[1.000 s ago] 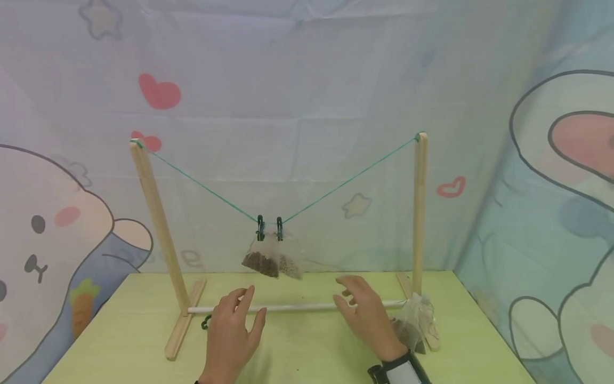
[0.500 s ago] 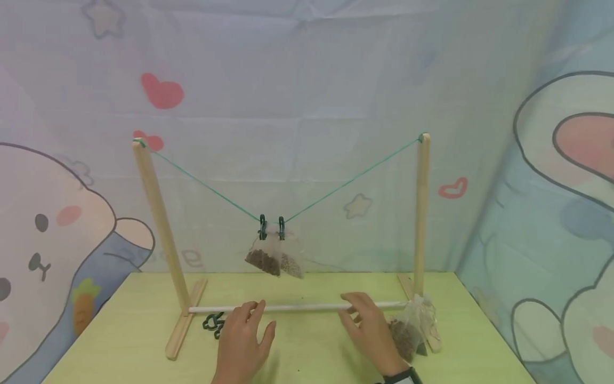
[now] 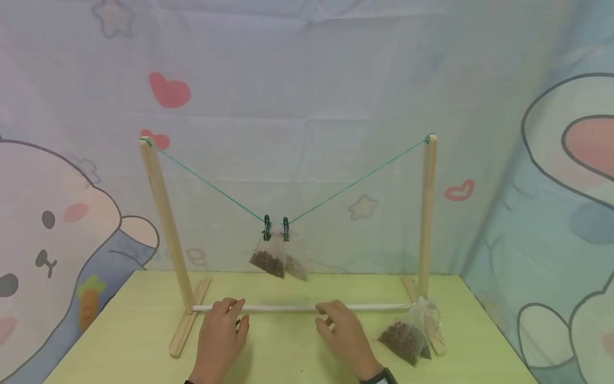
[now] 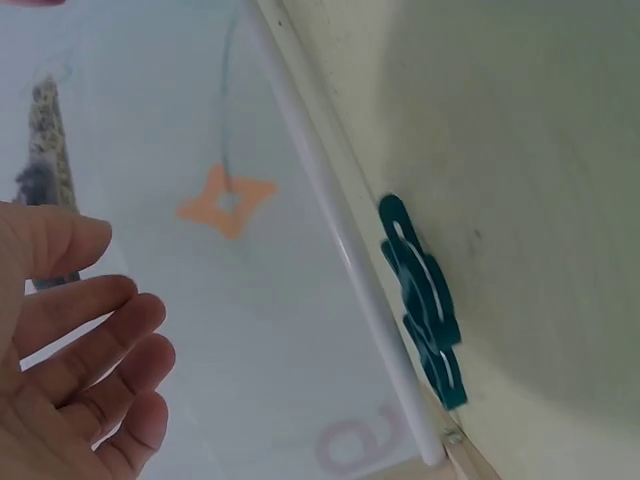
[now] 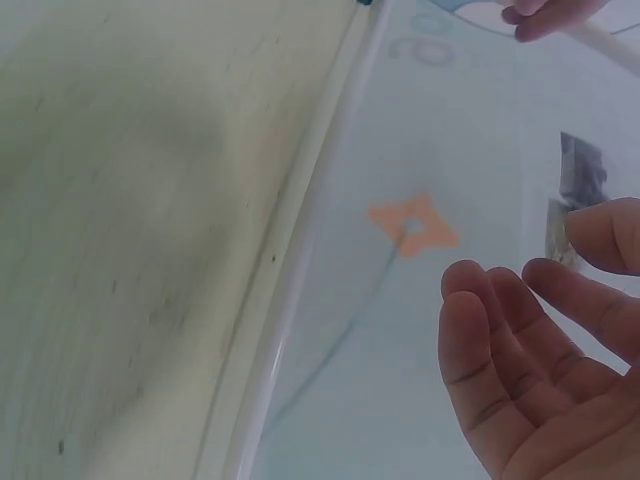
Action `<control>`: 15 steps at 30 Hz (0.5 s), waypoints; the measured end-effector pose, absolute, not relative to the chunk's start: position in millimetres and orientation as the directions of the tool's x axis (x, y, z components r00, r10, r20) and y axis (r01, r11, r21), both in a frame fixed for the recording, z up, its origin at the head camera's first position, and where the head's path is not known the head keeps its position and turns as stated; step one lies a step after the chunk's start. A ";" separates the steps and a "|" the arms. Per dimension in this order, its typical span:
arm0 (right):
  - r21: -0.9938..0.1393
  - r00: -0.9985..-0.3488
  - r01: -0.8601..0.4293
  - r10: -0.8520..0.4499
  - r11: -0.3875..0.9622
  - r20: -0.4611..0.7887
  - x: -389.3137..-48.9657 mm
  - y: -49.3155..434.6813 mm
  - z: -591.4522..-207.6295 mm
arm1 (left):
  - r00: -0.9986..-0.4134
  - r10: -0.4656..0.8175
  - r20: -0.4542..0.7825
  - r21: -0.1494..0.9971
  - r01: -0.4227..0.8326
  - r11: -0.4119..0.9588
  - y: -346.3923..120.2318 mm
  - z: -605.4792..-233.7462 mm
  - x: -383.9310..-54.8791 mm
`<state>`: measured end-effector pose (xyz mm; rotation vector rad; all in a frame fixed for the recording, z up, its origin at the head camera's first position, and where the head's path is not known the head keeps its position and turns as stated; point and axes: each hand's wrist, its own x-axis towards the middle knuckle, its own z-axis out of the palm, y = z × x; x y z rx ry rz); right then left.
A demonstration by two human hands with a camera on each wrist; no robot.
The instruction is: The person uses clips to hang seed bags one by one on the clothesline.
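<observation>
Down on the yellow-green table (image 3: 297,357), both hands hover flat over the surface just in front of the white rod (image 3: 297,308) that forms the low crossbar of a wooden stand (image 3: 165,213). The left hand (image 3: 218,338) is spread and relaxed, fingers straight, gripping nothing; its fingertips lie at or against the rod, though contact cannot be told for sure. Beneath it, as the left wrist view shows, lie dark green clips (image 4: 425,300), just beside the rod on the tabletop. The right hand (image 3: 345,336) is likewise loose and empty, fingers extended toward the rod.

A likely risk is a knock to the rod or the stand: the green string (image 3: 336,192) sags deep under two hanging mesh pouches (image 3: 275,258) held by pegs (image 3: 275,228), so a jolt could set them swinging or tip the light frame. The clips are small and partly covered by the palm, so a fumbled pinch could skid them under the rod. A third pouch (image 3: 408,333) rests against the right foot of the stand, well apart from the left hand and near the right wrist; a careless sweep might drag it.

The clips' long axis runs roughly parallel to the rod, left to right across the table as the head camera sees it; which end is the mouth cannot be made out.
</observation>
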<state>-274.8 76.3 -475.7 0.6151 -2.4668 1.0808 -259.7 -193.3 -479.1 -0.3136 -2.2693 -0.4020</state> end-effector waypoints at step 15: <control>-0.621 -0.835 -0.549 -0.336 0.560 0.435 -269.2 48.0 -482.8 | -0.801 0.194 0.566 0.120 0.313 0.942 -220.8 -502.5 -272.4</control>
